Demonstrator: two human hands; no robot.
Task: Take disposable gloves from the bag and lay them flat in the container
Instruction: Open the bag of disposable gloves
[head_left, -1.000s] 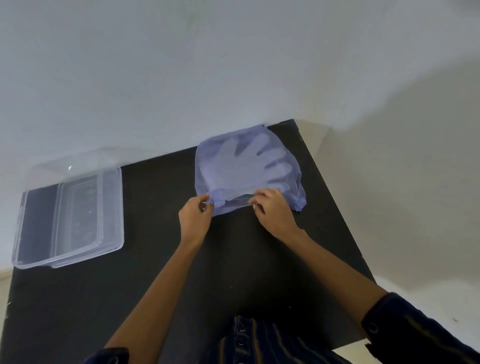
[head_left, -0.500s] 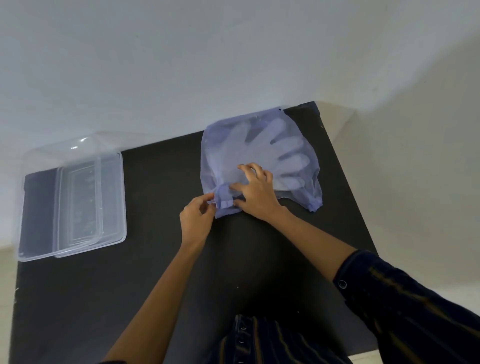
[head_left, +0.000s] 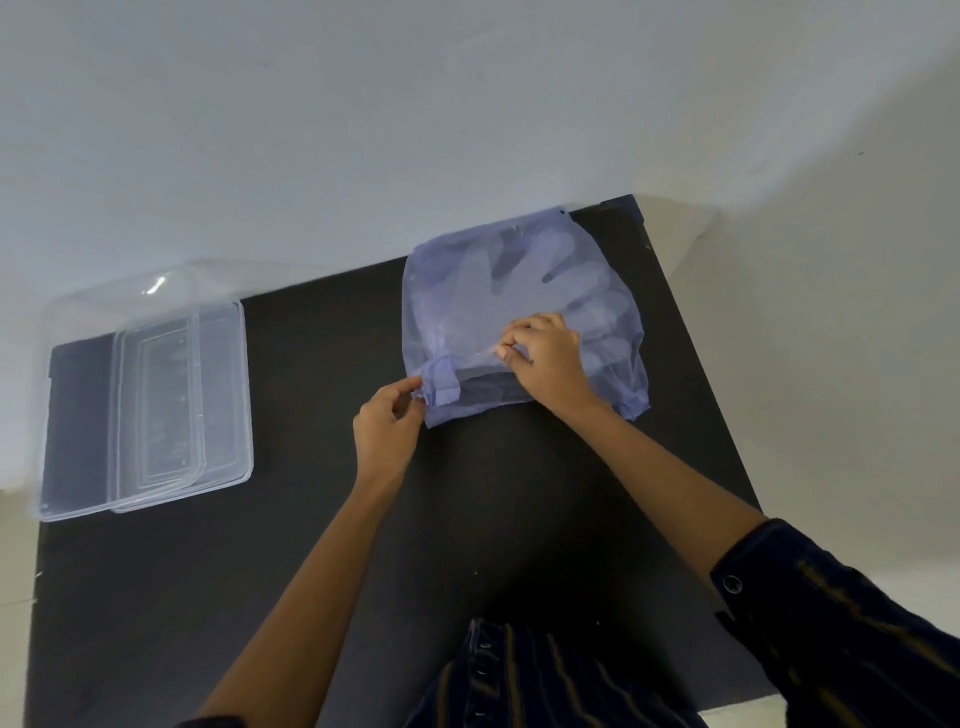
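Note:
A thin blue-purple plastic bag (head_left: 452, 317) lies on the black table (head_left: 311, 545) at the far right. Clear disposable gloves (head_left: 524, 270) show through it as a pale hand shape. My left hand (head_left: 387, 426) pinches the bag's rolled near-left corner. My right hand (head_left: 545, 358) rests on the bag's open near edge, thumb and fingers pinching a clear film there, either a glove's cuff or the bag's top layer. A clear rectangular container (head_left: 67, 415) stands at the table's far left.
A clear lid (head_left: 218, 395) leans over the container's right half. White walls rise behind the table and to its right. The table's right edge runs just past the bag. My dark striped shirt shows at the bottom.
My right hand has slid from the bag's near edge up onto the bag and now pinches a clear film at the mouth. My left hand keeps hold of the bag's corner.

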